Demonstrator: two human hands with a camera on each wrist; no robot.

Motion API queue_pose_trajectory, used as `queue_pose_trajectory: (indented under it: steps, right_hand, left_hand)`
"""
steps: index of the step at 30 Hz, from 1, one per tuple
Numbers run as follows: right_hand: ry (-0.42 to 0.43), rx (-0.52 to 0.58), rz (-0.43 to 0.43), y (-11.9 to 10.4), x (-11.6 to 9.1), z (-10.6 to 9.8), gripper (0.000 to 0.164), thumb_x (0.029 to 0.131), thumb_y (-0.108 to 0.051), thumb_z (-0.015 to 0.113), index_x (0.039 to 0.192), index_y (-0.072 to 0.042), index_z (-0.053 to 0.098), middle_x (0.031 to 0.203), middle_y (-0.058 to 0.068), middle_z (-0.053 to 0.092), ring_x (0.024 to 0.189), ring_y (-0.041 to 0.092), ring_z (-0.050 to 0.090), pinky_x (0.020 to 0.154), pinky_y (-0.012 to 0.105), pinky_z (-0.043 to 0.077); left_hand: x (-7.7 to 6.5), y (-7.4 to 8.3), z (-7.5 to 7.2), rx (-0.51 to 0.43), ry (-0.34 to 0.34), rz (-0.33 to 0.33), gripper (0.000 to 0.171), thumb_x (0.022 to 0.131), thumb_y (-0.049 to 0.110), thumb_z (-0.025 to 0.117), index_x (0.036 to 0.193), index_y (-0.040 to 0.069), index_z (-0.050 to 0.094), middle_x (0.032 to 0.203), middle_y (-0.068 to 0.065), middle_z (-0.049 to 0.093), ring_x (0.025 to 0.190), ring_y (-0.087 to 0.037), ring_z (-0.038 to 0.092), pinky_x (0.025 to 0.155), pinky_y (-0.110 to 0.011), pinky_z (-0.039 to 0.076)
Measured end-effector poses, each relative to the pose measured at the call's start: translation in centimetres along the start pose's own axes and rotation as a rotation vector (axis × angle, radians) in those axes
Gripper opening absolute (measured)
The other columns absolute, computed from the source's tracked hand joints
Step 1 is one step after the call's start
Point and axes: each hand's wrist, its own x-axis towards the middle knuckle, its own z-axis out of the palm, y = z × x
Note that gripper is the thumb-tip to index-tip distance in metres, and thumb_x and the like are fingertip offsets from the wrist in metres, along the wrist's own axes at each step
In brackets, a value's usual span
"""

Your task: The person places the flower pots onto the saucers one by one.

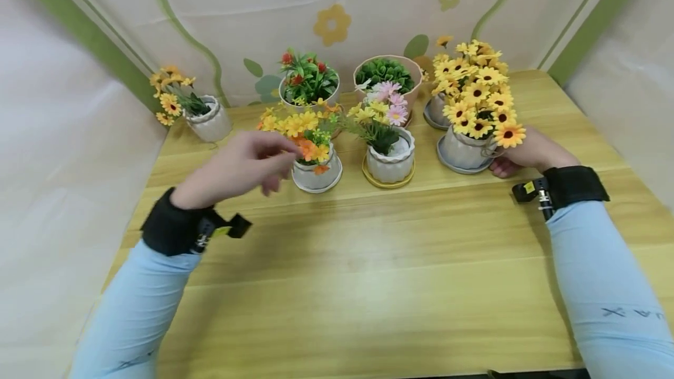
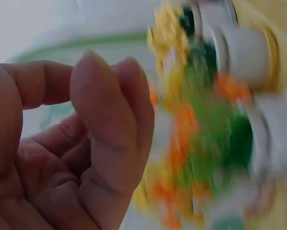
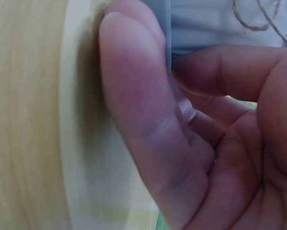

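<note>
My right hand (image 1: 512, 159) pinches the rim of a grey-blue saucer (image 1: 457, 164) under a white pot (image 1: 466, 150) of yellow daisy-like flowers. In the right wrist view, a finger (image 3: 133, 76) lies beneath the saucer's edge, with the thumb (image 3: 220, 69) by its upper side; twine loops hang on the pot. My left hand (image 1: 239, 168) hovers with fingers loosely bent and holds nothing. Its fingertips overlap the orange and yellow flowers (image 1: 308, 148) of a white pot (image 1: 318, 177) on a white saucer. Those flowers are blurred in the left wrist view.
Beside it, a white pot (image 1: 391, 162) with pink and yellow flowers stands on a yellow saucer. Behind are a red-flowered pot (image 1: 310, 83), a pink pot (image 1: 413, 69) of green leaves and another pot (image 1: 436, 111). A tilted pot (image 1: 209, 121) leans at the far left, near the fabric backdrop (image 1: 253, 4).
</note>
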Motion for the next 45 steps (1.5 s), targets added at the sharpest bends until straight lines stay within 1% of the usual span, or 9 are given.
queue_pose_trajectory:
  steps: [6,10,14,19,29,33,39,44,45]
  right_hand:
    - [0.014,0.023,0.019,0.4,-0.4,-0.1,0.023,0.104,-0.013,0.049,0.100,0.007,0.060,0.076,0.018,0.068,0.063,0.034,0.069,0.060,0.047,0.060]
    - [0.003,0.022,0.033,0.6,-0.7,-0.1,0.023,0.104,-0.012,0.048,0.101,0.008,0.060,0.077,0.018,0.068,0.065,0.034,0.070,0.061,0.047,0.060]
    - [0.006,0.021,0.025,0.8,-0.9,-0.2,0.023,0.104,-0.012,0.048,0.104,0.008,0.059,0.079,0.018,0.068,0.066,0.034,0.070,0.062,0.047,0.060]
    - [0.024,0.023,0.014,1.0,-1.0,-0.2,0.024,0.105,-0.012,0.044,0.104,0.008,0.058,0.080,0.018,0.068,0.067,0.035,0.070,0.062,0.048,0.060]
    - [0.051,0.008,0.001,1.0,-1.4,0.4,0.023,0.105,-0.013,0.048,0.110,0.008,0.055,0.080,0.019,0.068,0.067,0.036,0.070,0.062,0.048,0.060]
    - [0.041,-0.035,0.030,1.1,-2.3,0.0,0.038,0.106,-0.022,0.048,0.120,0.014,0.050,0.083,0.018,0.070,0.071,0.032,0.071,0.065,0.044,0.061]
    - [0.052,-0.207,0.096,-0.1,-6.2,-1.9,0.051,0.107,-0.020,0.044,0.119,0.029,0.046,0.082,0.017,0.071,0.070,0.024,0.071,0.065,0.037,0.061]
    - [0.188,-0.332,0.093,-4.0,-10.7,-2.9,0.045,0.106,-0.013,0.040,0.118,0.031,0.046,0.069,0.013,0.067,0.058,0.024,0.066,0.055,0.037,0.059]
    - [0.228,-0.330,0.071,-5.0,-11.4,-3.1,0.040,0.106,-0.012,0.041,0.113,0.022,0.059,0.066,0.011,0.066,0.056,0.023,0.065,0.052,0.036,0.059]
  left_hand:
    - [-2.0,-9.9,-5.6,0.042,0.299,-0.222,0.044,0.103,0.033,0.054,0.126,-0.003,0.062,0.089,-0.017,0.066,0.065,-0.020,0.065,0.060,-0.031,0.059]
    - [-2.3,-16.3,-7.7,0.057,0.303,-0.414,0.055,0.105,0.033,0.045,0.138,-0.011,0.046,0.094,-0.020,0.067,0.065,-0.016,0.067,0.062,-0.030,0.059]
    - [-2.1,-19.9,-8.1,0.043,0.237,-0.531,0.064,0.104,0.040,0.046,0.141,-0.011,0.041,0.095,-0.017,0.069,0.069,-0.016,0.068,0.064,-0.032,0.060]
    - [-1.2,-20.8,-7.8,-0.012,0.186,-0.547,0.067,0.102,0.043,0.050,0.145,-0.007,0.038,0.095,-0.013,0.069,0.074,-0.017,0.067,0.066,-0.031,0.059]
    - [0.1,-21.1,-7.0,-0.068,0.244,-0.527,0.047,0.097,0.013,0.057,0.139,-0.006,0.045,0.081,-0.010,0.067,0.063,-0.016,0.066,0.059,-0.030,0.059]
    - [0.2,-21.2,-6.4,-0.100,0.250,-0.502,0.047,0.095,0.007,0.058,0.137,-0.008,0.047,0.076,-0.009,0.067,0.062,-0.016,0.067,0.060,-0.030,0.059]
    - [0.6,-20.9,-5.9,-0.104,0.204,-0.495,0.048,0.092,0.005,0.060,0.137,-0.007,0.048,0.073,-0.008,0.067,0.061,-0.016,0.066,0.059,-0.030,0.059]
    - [0.5,-20.9,-6.0,-0.074,0.163,-0.498,0.048,0.091,0.007,0.063,0.136,-0.005,0.049,0.080,-0.012,0.068,0.065,-0.019,0.066,0.060,-0.031,0.059]
    - [0.4,-20.9,-6.0,-0.075,0.159,-0.500,0.049,0.091,0.007,0.063,0.136,-0.005,0.049,0.081,-0.013,0.068,0.065,-0.019,0.065,0.060,-0.031,0.058]
